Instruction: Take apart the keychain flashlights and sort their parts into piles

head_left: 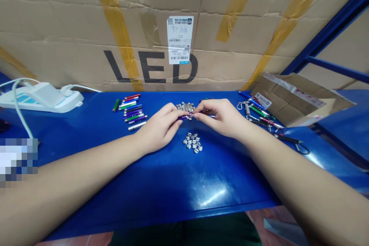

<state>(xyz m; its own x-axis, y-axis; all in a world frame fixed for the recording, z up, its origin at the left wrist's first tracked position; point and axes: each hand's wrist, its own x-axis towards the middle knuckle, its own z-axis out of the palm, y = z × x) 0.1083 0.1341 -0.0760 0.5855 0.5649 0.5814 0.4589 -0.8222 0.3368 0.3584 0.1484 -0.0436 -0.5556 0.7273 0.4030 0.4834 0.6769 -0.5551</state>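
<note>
My left hand [160, 127] and my right hand [217, 117] meet above the middle of the blue table [173, 196]. Both pinch a slim purple metal tube [183, 117], perhaps a keychain flashlight body; the fingers hide most of it. Just behind my fingertips lies a heap of silver button cells [186, 106]. A second heap of button cells [192, 142] sits in front of my hands. Left of my left hand is a row of coloured metal tubes [132, 112]. Right of my right hand lies a tangle of coloured pens or pointers with keyrings [258, 113].
A white power strip [40, 99] with a plugged-in adapter and cable sits at the table's left. A flattened cardboard parcel [296, 100] lies at the right. A large taped cardboard box printed LED [150, 27] stands behind the table, within a blue metal rack [323, 42].
</note>
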